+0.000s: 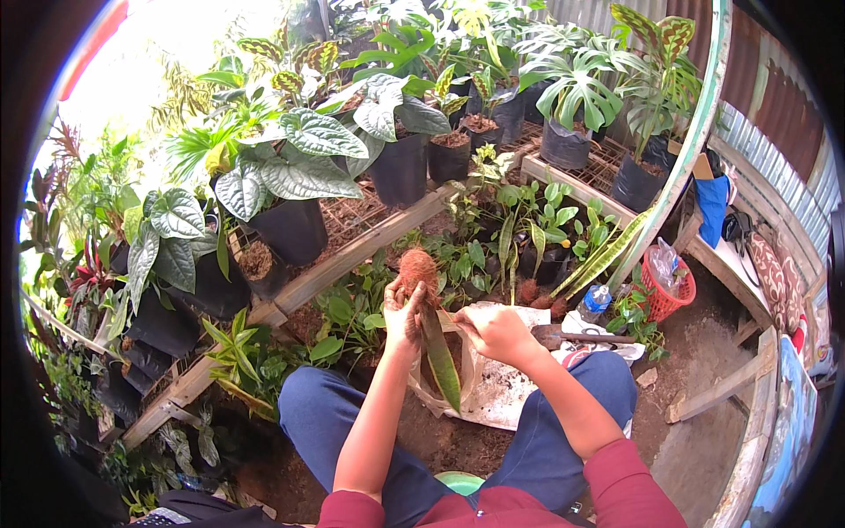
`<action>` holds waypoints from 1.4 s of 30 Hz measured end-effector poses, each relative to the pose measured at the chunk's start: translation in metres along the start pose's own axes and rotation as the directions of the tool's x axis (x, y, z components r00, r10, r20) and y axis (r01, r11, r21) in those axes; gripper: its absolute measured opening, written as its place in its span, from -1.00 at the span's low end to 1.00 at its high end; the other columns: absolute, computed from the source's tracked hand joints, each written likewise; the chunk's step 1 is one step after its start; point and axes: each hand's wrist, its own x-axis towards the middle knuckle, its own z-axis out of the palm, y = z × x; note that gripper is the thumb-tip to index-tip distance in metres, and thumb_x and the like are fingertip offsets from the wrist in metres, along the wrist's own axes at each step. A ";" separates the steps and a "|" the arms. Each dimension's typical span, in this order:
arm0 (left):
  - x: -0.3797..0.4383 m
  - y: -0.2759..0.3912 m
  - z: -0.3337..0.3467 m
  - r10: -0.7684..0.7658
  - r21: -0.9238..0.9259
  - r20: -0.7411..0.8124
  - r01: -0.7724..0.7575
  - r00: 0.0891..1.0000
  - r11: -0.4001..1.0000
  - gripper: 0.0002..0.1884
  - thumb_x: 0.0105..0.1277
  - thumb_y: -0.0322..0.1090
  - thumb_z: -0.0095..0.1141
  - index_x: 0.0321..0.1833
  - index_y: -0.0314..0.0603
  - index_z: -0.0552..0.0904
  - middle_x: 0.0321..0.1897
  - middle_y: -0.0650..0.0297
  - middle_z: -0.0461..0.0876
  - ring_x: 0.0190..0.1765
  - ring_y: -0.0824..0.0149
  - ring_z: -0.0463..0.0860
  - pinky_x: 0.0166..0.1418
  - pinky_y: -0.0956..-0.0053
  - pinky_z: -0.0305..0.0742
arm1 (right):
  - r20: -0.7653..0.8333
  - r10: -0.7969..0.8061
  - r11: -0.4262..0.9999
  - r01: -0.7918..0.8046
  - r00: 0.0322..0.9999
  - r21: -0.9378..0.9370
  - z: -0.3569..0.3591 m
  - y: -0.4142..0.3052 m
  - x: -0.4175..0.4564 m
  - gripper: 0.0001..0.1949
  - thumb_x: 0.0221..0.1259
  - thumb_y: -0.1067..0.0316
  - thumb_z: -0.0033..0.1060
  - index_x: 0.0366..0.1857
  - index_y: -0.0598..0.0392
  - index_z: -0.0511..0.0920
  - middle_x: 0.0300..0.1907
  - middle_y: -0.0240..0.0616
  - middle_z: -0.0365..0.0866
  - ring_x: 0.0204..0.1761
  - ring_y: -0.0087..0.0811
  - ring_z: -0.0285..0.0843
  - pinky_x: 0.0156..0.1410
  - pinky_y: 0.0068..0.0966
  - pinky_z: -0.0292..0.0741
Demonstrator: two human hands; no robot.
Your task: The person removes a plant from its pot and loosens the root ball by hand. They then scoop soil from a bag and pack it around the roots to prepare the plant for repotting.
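Observation:
My left hand (404, 317) grips a snake plant leaf (441, 363) by its base. The leaf hangs tip down, yellow-edged and green, and a ball of brown coir fibre (418, 267) wraps its upper end. To the right, my right hand (496, 333) pinches a thin reddish strand (449, 317) that runs toward the wrapped base. Below the leaf stands an open pale plastic bag (470, 376) with dark matter inside. A soil-smeared white sheet (505, 396) lies beside it. Several other snake plant leaves (604, 257) with coir-wrapped bases (548, 303) rest beyond my right hand.
A trowel (581, 336) lies near my right knee, beside a water bottle (593, 302). Behind it stands a red plastic basket (667, 284). Potted plants (399, 165) line a raised wooden rack (356, 247). A green basin (461, 482) sits between my legs. A wooden bench (726, 264) stands right.

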 end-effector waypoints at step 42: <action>-0.015 -0.022 0.005 -0.204 0.425 0.467 -0.016 0.860 0.905 -0.13 -0.12 -0.47 0.47 0.34 -0.20 0.31 0.22 0.15 0.42 0.23 0.20 0.45 0.31 0.31 0.38 | -0.047 -0.062 0.988 0.055 0.997 -0.144 -0.032 0.019 0.001 -0.90 0.12 0.36 0.16 -0.32 0.05 0.60 -0.47 -0.22 0.61 -0.45 -0.23 0.60 -0.39 -0.37 0.48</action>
